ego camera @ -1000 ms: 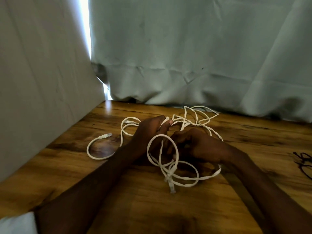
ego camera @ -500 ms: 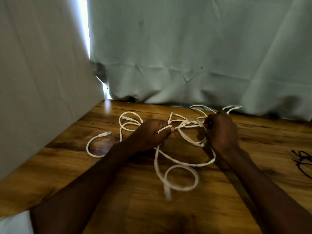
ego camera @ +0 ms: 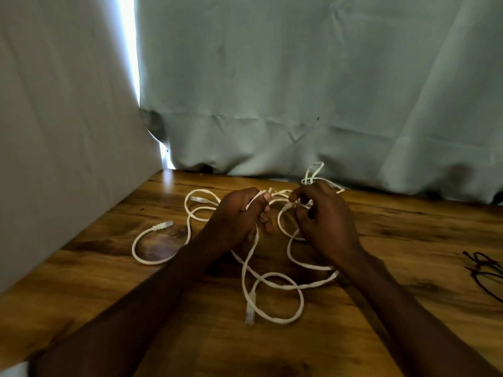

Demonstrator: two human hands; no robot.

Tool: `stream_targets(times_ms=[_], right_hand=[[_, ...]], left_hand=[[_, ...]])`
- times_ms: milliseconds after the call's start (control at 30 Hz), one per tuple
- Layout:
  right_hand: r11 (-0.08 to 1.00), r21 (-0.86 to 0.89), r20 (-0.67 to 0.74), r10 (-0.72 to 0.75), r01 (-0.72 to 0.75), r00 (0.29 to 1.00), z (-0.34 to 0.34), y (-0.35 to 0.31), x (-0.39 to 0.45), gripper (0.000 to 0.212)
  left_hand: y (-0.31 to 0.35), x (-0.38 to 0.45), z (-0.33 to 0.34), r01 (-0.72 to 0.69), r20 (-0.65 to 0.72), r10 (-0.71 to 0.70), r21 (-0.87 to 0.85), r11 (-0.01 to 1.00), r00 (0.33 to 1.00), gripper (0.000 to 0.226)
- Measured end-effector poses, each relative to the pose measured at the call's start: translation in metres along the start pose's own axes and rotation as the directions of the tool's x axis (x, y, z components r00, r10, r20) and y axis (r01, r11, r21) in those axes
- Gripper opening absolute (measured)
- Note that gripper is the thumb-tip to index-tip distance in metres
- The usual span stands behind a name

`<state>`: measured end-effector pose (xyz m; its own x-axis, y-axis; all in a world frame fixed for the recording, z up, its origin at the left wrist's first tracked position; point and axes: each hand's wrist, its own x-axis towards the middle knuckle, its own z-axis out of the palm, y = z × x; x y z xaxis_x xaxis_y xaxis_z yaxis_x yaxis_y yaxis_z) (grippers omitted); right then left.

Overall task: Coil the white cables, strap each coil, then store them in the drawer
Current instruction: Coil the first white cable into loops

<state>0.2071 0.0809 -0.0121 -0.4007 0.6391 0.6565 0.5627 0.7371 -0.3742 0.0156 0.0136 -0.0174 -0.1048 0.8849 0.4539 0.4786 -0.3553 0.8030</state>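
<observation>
Thin white cables [ego camera: 272, 278] with clear plastic plugs, tangled in loose loops across the middle of the brown wood-grain table [ego camera: 394, 221], uncoiled and unstrapped. No drawer or other container in sight. Left hand [ego camera: 239, 216] raised just above the table, grip clamped on a strand of white cable, thumb pressed against curled fingers, the strand dropping from the fist to a loop near the front. Right hand [ego camera: 326, 221] close beside it, back of the hand upward, grip pinched together on cable strands at the fingertips, a small loop sticking up behind the knuckles toward the cloth. Both forearms stretched in from the near edge, meeting over the tangle. One clear plug [ego camera: 250, 314] lying flat at the front of the nearest loop; another plug end [ego camera: 163, 226] resting on the table well to the left, at the tip of a curved run of cable; a third plug inside the loop behind the left hand. Thin dark cords [ego camera: 484, 270] at the far right edge of the table, well apart from the white tangle. Pale grey-green wrinkled cloth [ego camera: 299, 91] hanging behind the table, a pale panel along the left side.
</observation>
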Motion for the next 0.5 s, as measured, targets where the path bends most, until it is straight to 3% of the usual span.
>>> stream_targets(times_ms=[200,367,433,500], right_hand=[[0.994,0.044,-0.119,-0.089,0.095,0.989,0.002,0.000,0.003,0.035],[0.997,0.062,-0.233,-0.022,0.038,0.972,-0.003,0.002,0.003,0.012],[0.994,0.105,-0.270,0.001,0.029,0.963,-0.005,0.001,0.004,0.007],[0.992,0.114,-0.306,-0.008,0.045,0.952,-0.006,-0.002,0.003,0.009]], left_hand=[[0.015,0.004,-0.007,0.032,0.069,-0.009,-0.331,0.943,0.998,0.038],[0.021,0.003,-0.016,0.188,0.228,-0.045,-0.657,0.730,0.973,0.034],[0.021,0.003,-0.019,0.231,0.263,-0.057,-0.697,0.679,0.963,0.033],[0.020,0.004,-0.021,0.244,0.285,-0.062,-0.665,0.705,0.956,0.034]])
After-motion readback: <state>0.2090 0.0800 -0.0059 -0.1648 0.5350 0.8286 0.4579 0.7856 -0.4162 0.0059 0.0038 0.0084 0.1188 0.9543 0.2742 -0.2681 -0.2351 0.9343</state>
